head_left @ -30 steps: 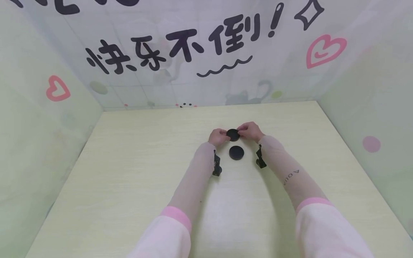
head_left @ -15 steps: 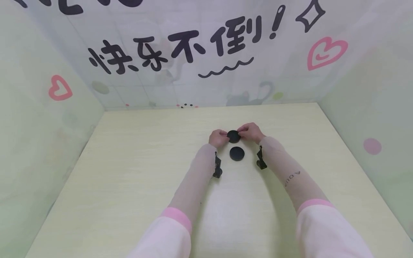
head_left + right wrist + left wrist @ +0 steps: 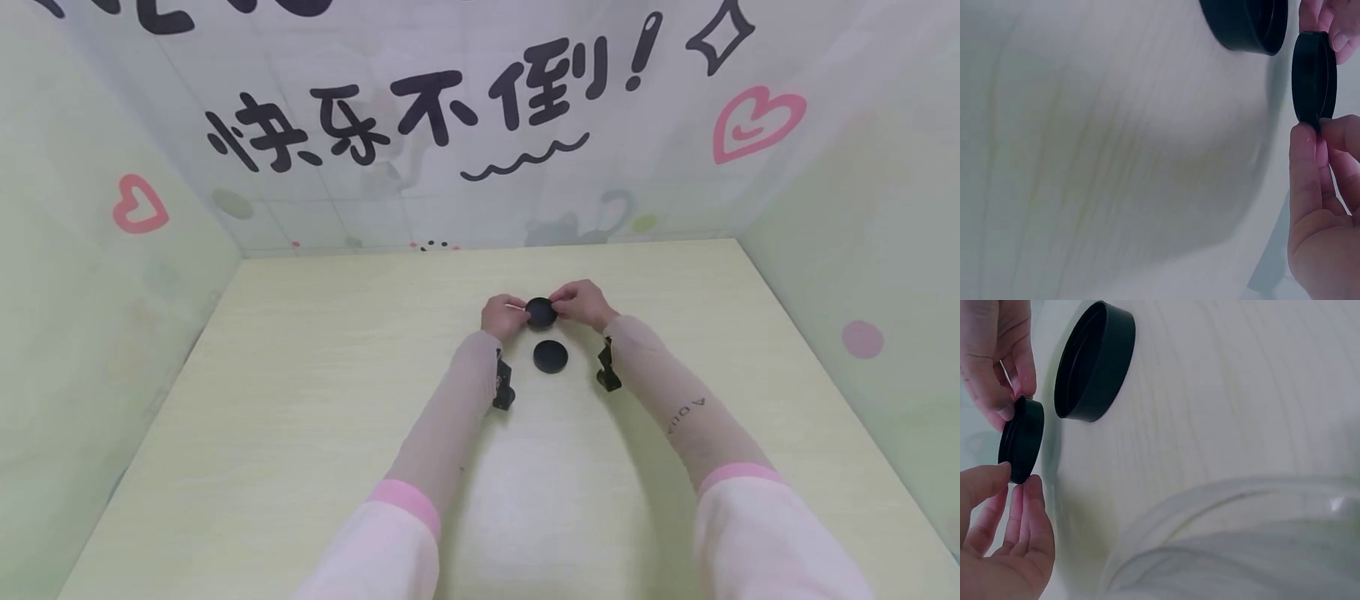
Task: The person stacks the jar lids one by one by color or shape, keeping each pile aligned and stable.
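A black round lid (image 3: 541,313), shallow with a raised rim, is between the two hands toward the far side of the table. My left hand (image 3: 502,318) pinches its left edge between thumb and fingers. At the opposite edge, the thumb and fingertips of my right hand (image 3: 587,305) pinch it too. Both wrist views show the held lid (image 3: 1022,440) from the side, its hollow side turned up. A second black lid (image 3: 551,357) lies just nearer on the table, hollow side up and touched by neither hand; the right wrist view cuts off part of this second lid (image 3: 1241,25).
The pale wood-grain table (image 3: 300,400) meets a printed back wall (image 3: 420,192) and pale green side walls (image 3: 847,250). A small black camera mount sits on the left wrist (image 3: 504,383) and another on the right wrist (image 3: 609,368).
Both hands and the pinched lid have shifted slightly away and to the left over the last half second. The hold at both edges stays the same, and the nearer lid lies where it was.
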A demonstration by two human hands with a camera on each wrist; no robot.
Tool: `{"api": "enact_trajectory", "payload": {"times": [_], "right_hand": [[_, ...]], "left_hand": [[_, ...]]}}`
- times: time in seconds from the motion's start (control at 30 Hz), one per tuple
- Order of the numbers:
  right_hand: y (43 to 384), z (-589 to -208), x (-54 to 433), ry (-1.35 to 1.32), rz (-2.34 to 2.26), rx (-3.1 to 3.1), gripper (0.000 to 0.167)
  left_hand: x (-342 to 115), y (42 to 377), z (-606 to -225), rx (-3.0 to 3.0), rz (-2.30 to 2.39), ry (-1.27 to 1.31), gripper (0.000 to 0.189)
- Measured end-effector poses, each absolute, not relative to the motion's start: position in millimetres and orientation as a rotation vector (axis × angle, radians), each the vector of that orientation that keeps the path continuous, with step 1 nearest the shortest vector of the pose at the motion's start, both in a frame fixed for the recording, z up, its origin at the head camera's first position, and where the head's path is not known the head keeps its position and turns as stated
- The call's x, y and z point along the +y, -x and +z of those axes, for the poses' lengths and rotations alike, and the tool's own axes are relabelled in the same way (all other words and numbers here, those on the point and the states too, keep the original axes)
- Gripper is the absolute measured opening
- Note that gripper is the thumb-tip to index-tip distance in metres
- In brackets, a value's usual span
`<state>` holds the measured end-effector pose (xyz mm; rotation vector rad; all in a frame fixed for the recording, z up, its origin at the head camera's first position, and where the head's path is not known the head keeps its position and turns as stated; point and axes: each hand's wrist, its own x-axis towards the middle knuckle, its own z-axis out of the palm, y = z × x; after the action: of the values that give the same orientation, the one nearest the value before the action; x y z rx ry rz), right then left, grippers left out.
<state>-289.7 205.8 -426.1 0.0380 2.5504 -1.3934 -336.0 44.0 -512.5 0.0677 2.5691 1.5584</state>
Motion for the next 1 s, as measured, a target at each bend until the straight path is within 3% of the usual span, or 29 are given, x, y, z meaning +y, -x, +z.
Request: {"api": "enact_trajectory", "payload": {"times": [0.1, 0.27, 1.0], "right_hand": [[288, -422, 206, -0.034, -1.402, 2.548, 0.021], [283, -415, 207, -0.006, -1.402, 2.55, 0.022], [262, -412, 220, 0.084, -1.325, 2.504, 0.019]], "left_hand": [[43, 326, -495, 2.596, 1.525, -0.058, 0.014], [38, 271, -410, 2.538, 1.456, 0.005, 0.021], [29, 281, -427, 2.397, 1.346, -0.181, 0.015]]}}
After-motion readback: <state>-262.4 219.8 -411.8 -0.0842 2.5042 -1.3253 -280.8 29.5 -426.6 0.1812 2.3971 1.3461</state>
